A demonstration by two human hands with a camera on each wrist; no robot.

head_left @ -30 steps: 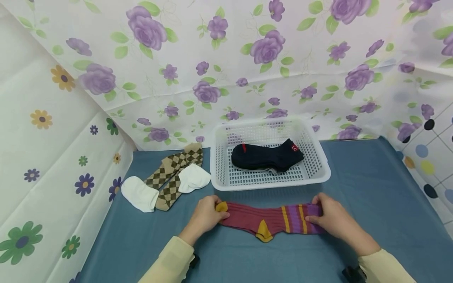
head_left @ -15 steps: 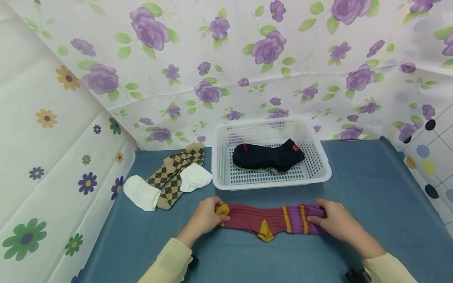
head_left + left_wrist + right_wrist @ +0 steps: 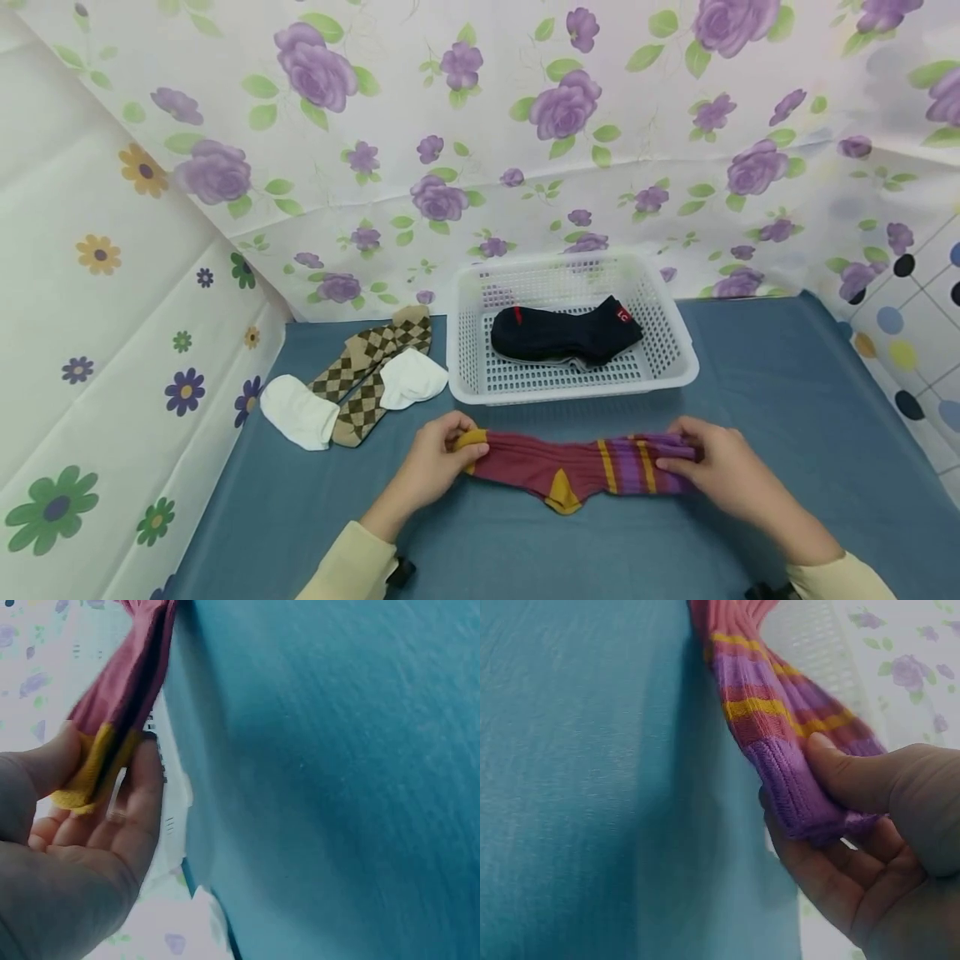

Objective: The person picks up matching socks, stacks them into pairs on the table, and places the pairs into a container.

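Note:
A maroon pair of socks (image 3: pixel 525 458), with yellow toes and heels and a purple striped cuff end, stretches sideways in front of the basket. The left hand (image 3: pixel 435 458) pinches the yellow toe end between thumb and fingers. In the left wrist view, two layers of the toe (image 3: pixel 90 769) show with a dark gap between them. At the other end the right hand (image 3: pixel 716 462) grips the purple cuff (image 3: pixel 787 776), thumb on top and fingers underneath. Both ends look lifted off the blue cloth in the wrist views.
A white plastic basket (image 3: pixel 480 398) behind the hands holds dark navy socks (image 3: pixel 562 333). Left of it lie checkered brown socks (image 3: pixel 363 408), a white sock (image 3: pixel 300 412) and another white sock (image 3: pixel 412 379). A blue cloth (image 3: pixel 570 558) covers the table; flowered sheets (image 3: pixel 360 200) hang around it.
The right hand has shifted slightly to the right, and the purple cuff now looks more bunched in its fingers. The left hand keeps its hold on the toe end, nearly in place.

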